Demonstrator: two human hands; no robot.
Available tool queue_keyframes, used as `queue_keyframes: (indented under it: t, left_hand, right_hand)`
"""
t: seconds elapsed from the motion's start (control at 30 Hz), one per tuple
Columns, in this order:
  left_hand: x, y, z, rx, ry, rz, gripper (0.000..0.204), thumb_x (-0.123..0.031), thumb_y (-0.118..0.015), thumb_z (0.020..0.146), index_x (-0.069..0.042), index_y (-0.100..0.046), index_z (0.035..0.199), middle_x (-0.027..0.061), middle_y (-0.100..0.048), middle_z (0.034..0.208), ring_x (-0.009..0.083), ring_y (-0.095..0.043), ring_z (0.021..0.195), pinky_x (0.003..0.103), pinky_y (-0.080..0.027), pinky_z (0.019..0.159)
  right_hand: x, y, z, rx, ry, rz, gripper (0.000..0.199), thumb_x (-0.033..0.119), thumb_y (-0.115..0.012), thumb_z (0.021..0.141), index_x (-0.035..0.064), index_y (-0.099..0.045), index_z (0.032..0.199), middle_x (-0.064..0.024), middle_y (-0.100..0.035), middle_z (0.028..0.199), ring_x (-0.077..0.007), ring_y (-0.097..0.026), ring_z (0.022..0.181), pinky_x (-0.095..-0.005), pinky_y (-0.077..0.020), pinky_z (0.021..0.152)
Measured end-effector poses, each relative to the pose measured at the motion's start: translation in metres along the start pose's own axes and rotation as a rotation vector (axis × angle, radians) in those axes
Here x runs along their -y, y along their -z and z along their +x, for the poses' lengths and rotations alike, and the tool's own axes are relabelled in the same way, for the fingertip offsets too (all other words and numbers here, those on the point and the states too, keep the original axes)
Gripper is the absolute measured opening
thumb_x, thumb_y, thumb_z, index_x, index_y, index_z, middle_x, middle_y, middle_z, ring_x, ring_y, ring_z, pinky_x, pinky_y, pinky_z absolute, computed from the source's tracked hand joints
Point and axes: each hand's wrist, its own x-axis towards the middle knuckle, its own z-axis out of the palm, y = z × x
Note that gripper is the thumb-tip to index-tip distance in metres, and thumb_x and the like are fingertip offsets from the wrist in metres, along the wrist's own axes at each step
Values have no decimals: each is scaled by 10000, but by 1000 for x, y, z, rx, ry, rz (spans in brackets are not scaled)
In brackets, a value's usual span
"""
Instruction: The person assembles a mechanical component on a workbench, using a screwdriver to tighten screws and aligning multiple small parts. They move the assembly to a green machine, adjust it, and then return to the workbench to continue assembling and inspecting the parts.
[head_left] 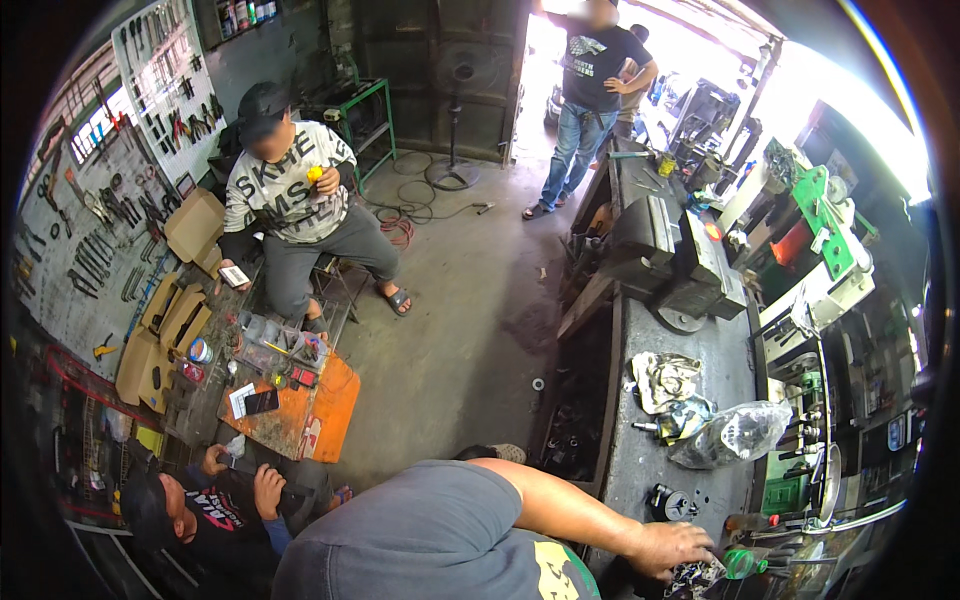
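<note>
My left arm, in a grey short sleeve, reaches across to the workbench [640,455] at the right. My left hand [676,549] lies palm down with curled fingers on a mottled black-and-silver piece [697,576], whose kind I cannot make out. Beside my fingertips is a clear green plastic bottle [745,562]. A round black metal part [671,503] rests on the bench just beyond my hand, with small dark bits near it. A red-handled tool [750,522] lies close by. My right hand is outside the picture.
Farther along the bench are a stained rag [665,382], a clear plastic bag [740,435] and a big dark vise [645,240]. Two people sit by an orange-edged table [335,410] at left; others stand at the doorway. A pedestal fan [455,130] and cables occupy the floor.
</note>
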Motion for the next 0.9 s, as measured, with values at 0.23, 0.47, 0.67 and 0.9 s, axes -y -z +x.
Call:
queue_keyframes:
  t: [0.23, 0.47, 0.67, 0.9]
  left_hand:
    - [-51, 32, 25, 455, -32, 135, 644, -309, -756, 897, -165, -563, 1494, 222, -579, 1494, 389, -661, 1290, 477, -586, 1013]
    - [34, 75, 14, -84, 213, -78, 304, -167, -734, 919, -41, -761, 1195, 220, -761, 1103, 404, -732, 1054, 483, -594, 928]
    - [129, 97, 47, 134, 582, 219, 295, -223, -767, 968, -18, -778, 1180, 244, -759, 1146, 426, -717, 1125, 503, -565, 1005]
    - [133, 1, 132, 538, 589, 334, 395, -160, -659, 1013, -49, -672, 1392, 267, -763, 1220, 426, -747, 1153, 535, -593, 985]
  right_hand:
    - [57, 9, 23, 8, 30, 221, 212, 132, -739, 1007, -46, -766, 1119, -168, -758, 970, -325, -715, 902, -429, -563, 860]
    - [36, 37, 23, -198, -139, 258, 273, 132, -728, 961, -44, -746, 1168, -200, -755, 1028, -357, -721, 933, -451, -561, 895]
    - [-3, 49, -34, -399, -490, 144, 452, 237, -749, 897, -61, -721, 1235, -211, -755, 1032, -334, -726, 911, -425, -562, 881]
    - [36, 40, -61, -653, -660, 285, 459, 319, -774, 949, -41, -731, 1231, -50, -639, 764, -125, -603, 625, -297, -475, 580]
